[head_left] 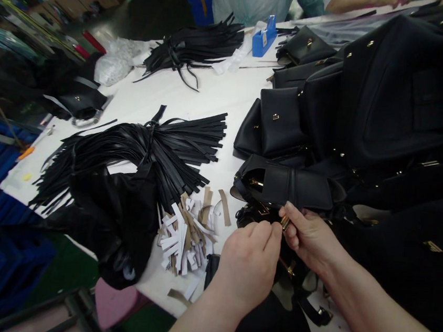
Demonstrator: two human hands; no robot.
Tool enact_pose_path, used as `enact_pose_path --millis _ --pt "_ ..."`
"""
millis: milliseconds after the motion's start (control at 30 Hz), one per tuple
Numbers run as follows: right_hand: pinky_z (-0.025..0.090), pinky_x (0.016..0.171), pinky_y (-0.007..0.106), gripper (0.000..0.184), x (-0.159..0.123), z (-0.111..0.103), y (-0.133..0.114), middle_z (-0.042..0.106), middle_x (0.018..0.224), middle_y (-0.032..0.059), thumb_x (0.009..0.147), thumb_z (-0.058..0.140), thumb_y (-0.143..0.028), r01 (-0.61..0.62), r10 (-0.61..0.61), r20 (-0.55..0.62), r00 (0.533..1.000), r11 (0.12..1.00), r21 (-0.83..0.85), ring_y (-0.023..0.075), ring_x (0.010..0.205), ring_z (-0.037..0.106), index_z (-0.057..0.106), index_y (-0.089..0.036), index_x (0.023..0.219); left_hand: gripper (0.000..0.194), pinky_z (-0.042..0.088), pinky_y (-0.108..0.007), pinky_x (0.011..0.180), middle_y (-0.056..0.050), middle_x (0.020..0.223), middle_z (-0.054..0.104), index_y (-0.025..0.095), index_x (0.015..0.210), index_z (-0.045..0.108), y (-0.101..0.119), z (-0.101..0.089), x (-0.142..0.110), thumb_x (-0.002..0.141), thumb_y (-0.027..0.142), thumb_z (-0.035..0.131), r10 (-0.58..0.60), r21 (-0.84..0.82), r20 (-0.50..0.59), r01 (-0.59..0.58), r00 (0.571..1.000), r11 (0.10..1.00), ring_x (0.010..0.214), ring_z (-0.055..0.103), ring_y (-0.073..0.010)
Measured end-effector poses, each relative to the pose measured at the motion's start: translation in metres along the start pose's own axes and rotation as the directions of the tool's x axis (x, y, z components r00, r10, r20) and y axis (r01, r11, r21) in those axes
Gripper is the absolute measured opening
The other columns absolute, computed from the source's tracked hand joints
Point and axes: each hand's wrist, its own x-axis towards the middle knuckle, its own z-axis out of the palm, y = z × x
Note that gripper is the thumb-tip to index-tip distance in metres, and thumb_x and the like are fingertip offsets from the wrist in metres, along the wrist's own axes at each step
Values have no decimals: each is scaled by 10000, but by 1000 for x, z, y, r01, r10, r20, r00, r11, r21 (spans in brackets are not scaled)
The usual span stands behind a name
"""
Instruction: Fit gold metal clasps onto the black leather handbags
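Note:
My right hand point(309, 236) pinches a small gold metal fitting point(285, 223) between thumb and fingers. Right against it, my left hand point(251, 259) is closed, its fingertips meeting the fitting; whatever lies inside those fingers is hidden. Just beyond both hands lies a black handbag point(294, 187) with a gold zipper showing at its open left end. Under and around my hands are more black bag parts and straps, with a gold-coloured hook point(288, 268) below the fitting.
Black handbags point(279, 119) are piled along the right. Bundled black straps point(136, 144) lie at left, and another strap bundle point(194, 44) farther back. Paper strips point(186, 236) are heaped near the table's front edge. A blue tape dispenser point(264, 37) stands behind. Another person's arm point(353, 0) shows at top right.

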Motion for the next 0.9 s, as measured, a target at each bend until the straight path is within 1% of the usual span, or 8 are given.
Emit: enact_pose_path --millis 133,233,367,467,567,667,800,900 --pt "250 313 168 556 -1 -4 1 457 372 -70 558 816 -649 7 -7 -4 1000 1000 -16 53 307 364 599 -161 714 145 415 -327 588 -13 735 597 188 924 641 0 3 0 903 118 515 -116 -182 -40 107 992 977 676 553 -176" --pt "260 315 171 553 -1 -8 2 480 365 -43 625 754 -687 39 -33 56 998 995 -92 58 299 376 605 -157 668 151 442 -290 657 -17 779 629 192 869 645 1 4 3 870 91 533 -235 -401 -31 203 972 893 726 581 -155" --pt "285 312 177 536 -2 -14 2 514 401 -33 689 701 -691 98 -84 95 992 982 -163 68 306 398 632 -159 689 154 440 -249 617 -4 728 605 183 804 653 0 6 9 830 76 546 -360 -628 92 335 928 702 676 567 -130" --pt "311 314 181 530 0 -17 2 524 416 -24 707 692 -682 122 -102 111 989 973 -197 75 318 415 646 -154 687 155 420 -233 561 -1 714 592 174 780 662 -3 9 12 843 99 541 -423 -675 191 431 886 598 617 545 -112" --pt "317 316 178 524 1 -20 3 519 410 -24 720 685 -677 137 -117 109 987 970 -201 76 320 418 653 -154 696 127 452 -252 631 -19 733 606 160 873 683 -3 10 9 864 140 559 -366 -657 114 346 924 669 680 570 -132" --pt "331 323 171 519 2 -20 3 545 426 -17 720 691 -672 132 -111 115 987 972 -195 72 320 436 652 -155 699 177 476 -271 681 -45 804 647 149 1038 667 0 9 3 898 192 568 -207 -574 52 199 977 794 742 595 -153" --pt "326 316 165 517 3 -18 3 557 429 -14 701 710 -669 115 -98 105 990 979 -167 72 318 444 644 -156 699 215 440 -291 602 -33 771 644 166 1107 634 4 9 -3 948 171 490 -79 -322 21 81 997 943 693 582 -166" --pt "330 317 167 514 4 -18 4 543 421 -22 706 708 -666 101 -86 99 991 982 -159 76 320 449 642 -157 711 237 404 -317 551 -23 739 620 155 1141 611 6 9 -4 935 147 493 -18 -185 -16 15 1000 983 657 563 -181"
